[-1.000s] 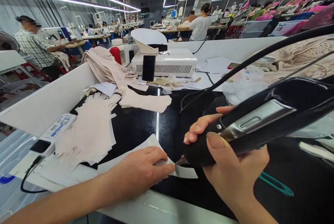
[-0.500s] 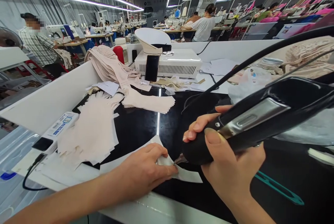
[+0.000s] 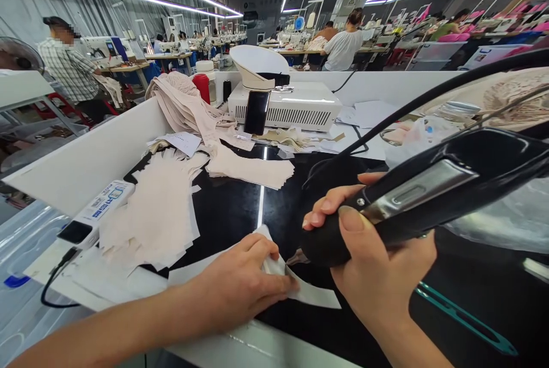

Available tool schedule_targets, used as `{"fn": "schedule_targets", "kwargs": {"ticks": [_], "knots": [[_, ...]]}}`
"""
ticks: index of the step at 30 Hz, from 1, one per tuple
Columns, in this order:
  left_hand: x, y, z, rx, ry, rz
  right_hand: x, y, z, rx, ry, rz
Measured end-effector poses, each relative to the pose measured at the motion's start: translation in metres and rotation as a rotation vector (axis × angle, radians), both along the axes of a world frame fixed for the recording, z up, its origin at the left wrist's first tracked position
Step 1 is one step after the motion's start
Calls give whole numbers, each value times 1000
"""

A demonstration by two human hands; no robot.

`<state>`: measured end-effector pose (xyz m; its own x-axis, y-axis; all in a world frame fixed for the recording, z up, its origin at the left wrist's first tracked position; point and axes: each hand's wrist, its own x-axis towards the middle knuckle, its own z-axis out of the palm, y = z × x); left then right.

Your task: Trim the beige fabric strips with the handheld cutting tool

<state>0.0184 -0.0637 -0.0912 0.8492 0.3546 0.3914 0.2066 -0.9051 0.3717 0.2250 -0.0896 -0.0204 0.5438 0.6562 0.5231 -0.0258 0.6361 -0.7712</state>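
My left hand (image 3: 246,276) is closed on a pale fabric piece (image 3: 272,262), which bunches between the thumb and fingers near the front of the black work surface. A curved strip (image 3: 315,293) of pale fabric reaches out to the right from under that thumb. In my right hand (image 3: 381,265) is a thick black corded hand tool (image 3: 412,196) with a silver plate on its side. Its metal tip (image 3: 297,258) points left, close beside the bunched fabric. Whether the tip touches the fabric, I cannot tell.
Left lies a stack of beige fabric pieces (image 3: 150,213), beside a white device (image 3: 81,233). Behind stand a phone (image 3: 256,111) and a white vented box (image 3: 295,106). A teal flat tool (image 3: 467,316) lies right; a black cable (image 3: 398,107) arcs above. Co-workers sit beyond.
The view has shifted slightly, so the background sits a little to the right. Both hands keep their holds, with the tool tip still beside the fabric.
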Motion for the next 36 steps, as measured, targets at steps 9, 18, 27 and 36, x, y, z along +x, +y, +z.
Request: {"fn": "schedule_targets", "kwargs": {"ticks": [9, 18, 27, 36], "knots": [[-1, 3, -4, 16, -6, -10, 5, 4, -2, 55, -19, -9], [-5, 6, -2, 7, 64, 2, -7, 14, -10, 15, 14, -19], [-6, 7, -2, -6, 85, 10, -6, 14, -9, 17, -42, -44], [3, 32, 7, 24, 114, 17, 43, 2, -14, -151, -191, -150]]}}
